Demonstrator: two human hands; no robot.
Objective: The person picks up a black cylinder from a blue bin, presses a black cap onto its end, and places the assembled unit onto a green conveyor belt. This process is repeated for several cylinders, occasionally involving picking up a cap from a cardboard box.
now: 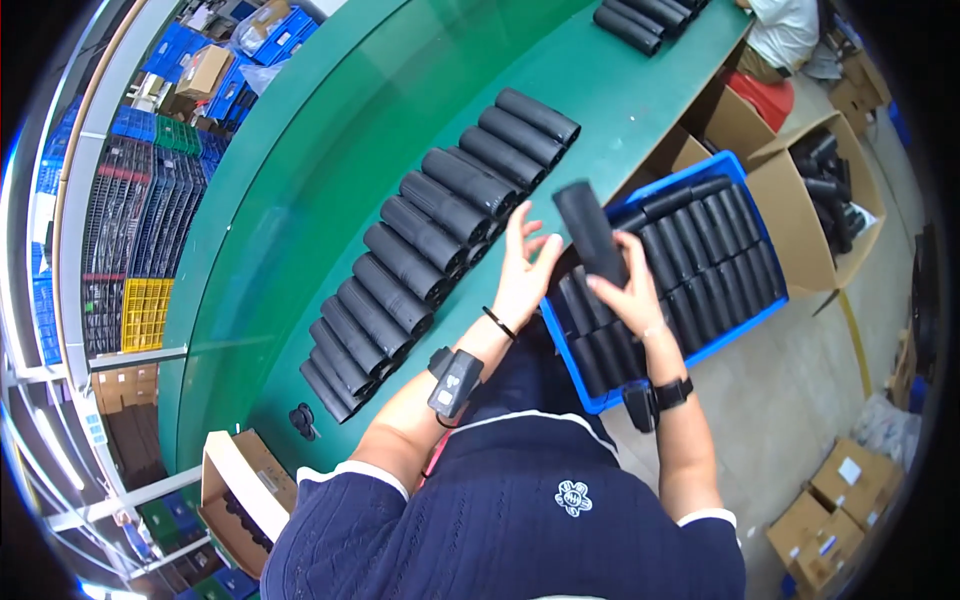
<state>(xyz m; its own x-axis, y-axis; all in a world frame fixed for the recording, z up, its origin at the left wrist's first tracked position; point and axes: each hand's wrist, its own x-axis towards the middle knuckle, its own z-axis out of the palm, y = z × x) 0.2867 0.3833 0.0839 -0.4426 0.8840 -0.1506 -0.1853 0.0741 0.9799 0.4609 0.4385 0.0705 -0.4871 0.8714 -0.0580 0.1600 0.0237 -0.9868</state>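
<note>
My right hand (pixel 630 290) grips a black cylindrical tube (pixel 587 232) by its lower part, holding it tilted above the near edge of a blue crate. My left hand (pixel 525 265) is just left of that tube, fingers apart and holding nothing. Rows of similar black tubes (pixel 407 232) lie side by side on the green table (pixel 610 125), left of my hands. The blue crate (pixel 668 368) at my right is packed with more black tubes (pixel 700 235) in rows.
An open cardboard box (pixel 790 200) with black parts stands beyond the crate. Another person (pixel 785 35) sits at the far right. Small black parts (pixel 302 420) lie at the table's near left, by an open carton (pixel 245 490). Stacked crates (pixel 150 220) stand behind the table's green wall.
</note>
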